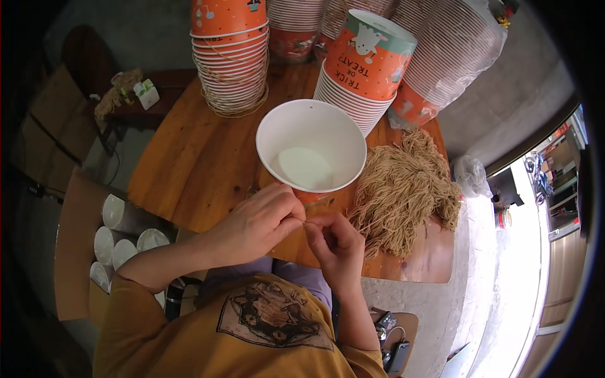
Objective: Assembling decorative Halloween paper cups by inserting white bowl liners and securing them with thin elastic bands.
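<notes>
A paper bucket (312, 146), white inside and orange outside, stands on the wooden table in front of me with its mouth tilted toward me and a small hole near its far rim. Just below its near rim, my left hand (268, 217) and my right hand (334, 242) meet, fingertips pinched together. Between them shows a tiny bit of thin tan string (305, 223); most of it is hidden by the fingers. To the right of the bucket lies a loose heap of tan strings (409, 192), close to my right hand.
Stacked orange buckets with string loops (230, 75) stand at the far left of the wooden table (183, 164). Another stack (365, 63) and plastic-wrapped stacks (454, 50) are behind. A cardboard box (79, 246) with white rolls sits low left. A phone (399, 356) lies on a stool below right.
</notes>
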Demonstrator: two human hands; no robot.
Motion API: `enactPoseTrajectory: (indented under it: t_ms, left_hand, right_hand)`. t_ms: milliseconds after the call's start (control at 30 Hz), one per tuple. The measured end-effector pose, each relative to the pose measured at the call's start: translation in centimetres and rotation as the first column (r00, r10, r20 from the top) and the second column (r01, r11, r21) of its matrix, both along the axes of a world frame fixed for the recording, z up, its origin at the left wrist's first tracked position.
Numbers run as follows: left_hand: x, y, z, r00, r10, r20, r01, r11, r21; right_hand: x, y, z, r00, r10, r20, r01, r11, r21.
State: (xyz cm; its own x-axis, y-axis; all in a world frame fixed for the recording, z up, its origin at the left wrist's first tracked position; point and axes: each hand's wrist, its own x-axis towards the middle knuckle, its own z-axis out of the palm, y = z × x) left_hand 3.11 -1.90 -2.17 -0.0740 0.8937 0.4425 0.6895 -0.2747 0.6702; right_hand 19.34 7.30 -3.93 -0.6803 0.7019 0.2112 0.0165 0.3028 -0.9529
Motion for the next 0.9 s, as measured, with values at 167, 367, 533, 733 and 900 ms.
enactPoseTrajectory:
  t_ms: [167,367,533,733,900]
  left_hand:
    - [0.0,0.2,0.4,0.999,-0.005,-0.038,0.006,1.000,0.030]
    - [-1.1,1.4,1.4,0.917,0.225,-0.329,-0.138,0.954,0.267]
    - [-2.5,2.2,0.8,0.905,0.155,-0.396,-0.092,0.981,0.172]
    - [-1.7,2.6,1.2,0.936,0.111,-0.334,-0.065,0.987,0.145]
    - [-1.2,2.8,1.2,0.944,0.107,-0.312,-0.078,0.991,0.106]
  right_hand:
    - [-0.5,-0.2,-0.8,0.992,0.005,-0.122,-0.039,0.960,-0.278]
    - [-1.7,0.6,-2.5,0.957,-0.177,-0.231,0.193,0.980,0.048]
    - [-2.3,0.6,-3.3,0.928,-0.327,-0.181,0.355,0.922,0.153]
    - [-3.2,1.3,-4.1,0.897,-0.356,-0.263,0.392,0.915,0.099]
    - [-3.3,1.4,-4.0,0.893,-0.358,-0.273,0.387,0.921,0.056]
